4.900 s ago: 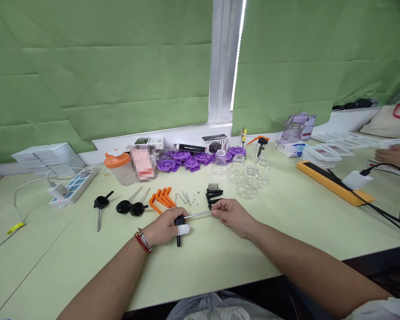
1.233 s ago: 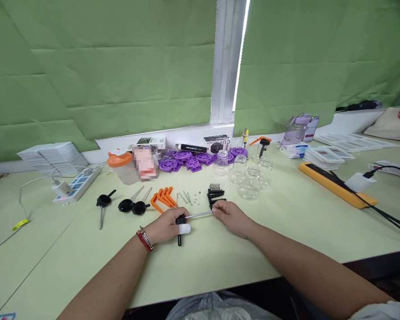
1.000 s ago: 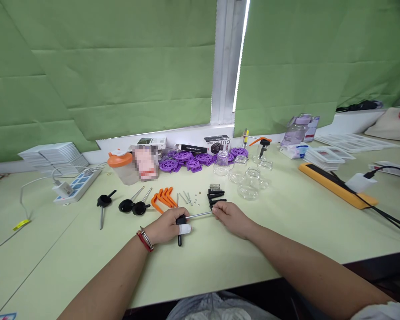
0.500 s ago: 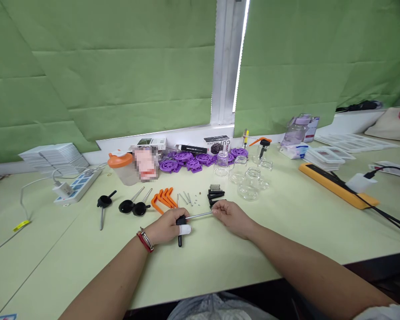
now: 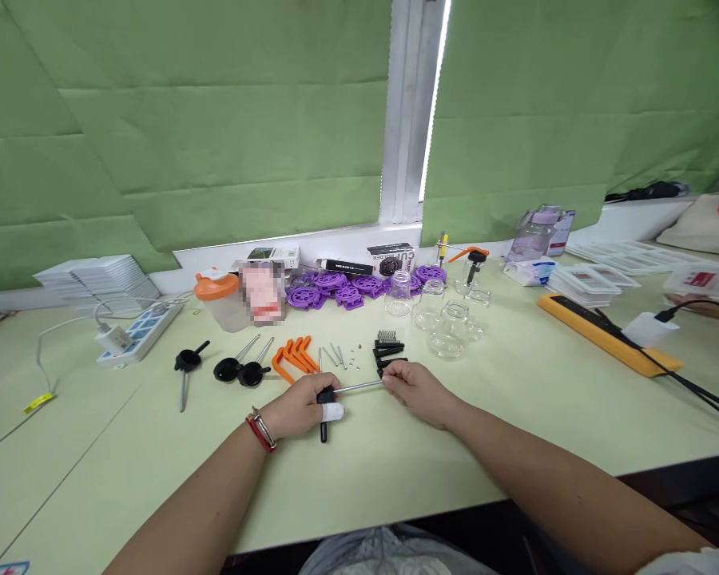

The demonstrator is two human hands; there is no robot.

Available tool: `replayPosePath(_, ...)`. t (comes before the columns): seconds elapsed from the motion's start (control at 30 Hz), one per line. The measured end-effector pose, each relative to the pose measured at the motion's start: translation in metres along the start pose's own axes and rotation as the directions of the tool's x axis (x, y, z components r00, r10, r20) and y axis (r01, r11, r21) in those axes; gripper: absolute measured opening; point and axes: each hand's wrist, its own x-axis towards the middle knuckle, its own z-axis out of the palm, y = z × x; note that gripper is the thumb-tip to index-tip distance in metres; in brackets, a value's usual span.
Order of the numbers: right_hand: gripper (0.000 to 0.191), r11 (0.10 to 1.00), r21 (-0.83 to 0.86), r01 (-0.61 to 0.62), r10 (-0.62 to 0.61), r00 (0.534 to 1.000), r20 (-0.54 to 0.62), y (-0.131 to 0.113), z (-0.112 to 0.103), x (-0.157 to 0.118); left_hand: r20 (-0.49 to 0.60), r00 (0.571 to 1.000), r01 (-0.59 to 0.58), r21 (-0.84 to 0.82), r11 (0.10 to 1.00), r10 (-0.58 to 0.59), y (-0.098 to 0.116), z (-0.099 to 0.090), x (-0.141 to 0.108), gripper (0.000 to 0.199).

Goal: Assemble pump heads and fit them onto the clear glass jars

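My left hand (image 5: 303, 409), its thumb wrapped in a white covering, is closed around a black plastic part (image 5: 325, 396) with a black handle (image 5: 323, 432) pointing toward me. A thin metal rod (image 5: 359, 387) runs from that part to the right. With pinched fingers, my right hand (image 5: 416, 391) grips the rod's far end; the fingertips hide its tip. Just beyond the hands lie bent orange pieces (image 5: 296, 355), small metal pins (image 5: 339, 356), black handle-like pieces (image 5: 388, 350) and springs (image 5: 387, 337). Similar black parts with rods (image 5: 240, 370) rest to the left, one of them apart (image 5: 188, 361).
Clear glass jars (image 5: 449, 326) and purple plastic pieces (image 5: 347, 287) stand farther back. An orange-lidded cup (image 5: 219, 299) and a white power strip (image 5: 141, 335) are on the left. On the right are a yellow-orange power strip (image 5: 605, 334) with cables and another person's hand (image 5: 713, 305).
My hands and the rod have hardly moved. At the far right, another person's hand has come further in with a clear, flat plastic case.
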Motion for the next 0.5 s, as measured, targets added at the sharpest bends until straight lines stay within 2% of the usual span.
replayPosePath(0.5, 0.033, 0.999, -0.035, -0.008, 0.009, 1.000, 0.015, -0.0057, -0.0004, -0.0024, -0.001, 1.000, -0.008, -0.006, 1.000, 0.008, -0.0012, 0.0001, 0.0005, 0.034)
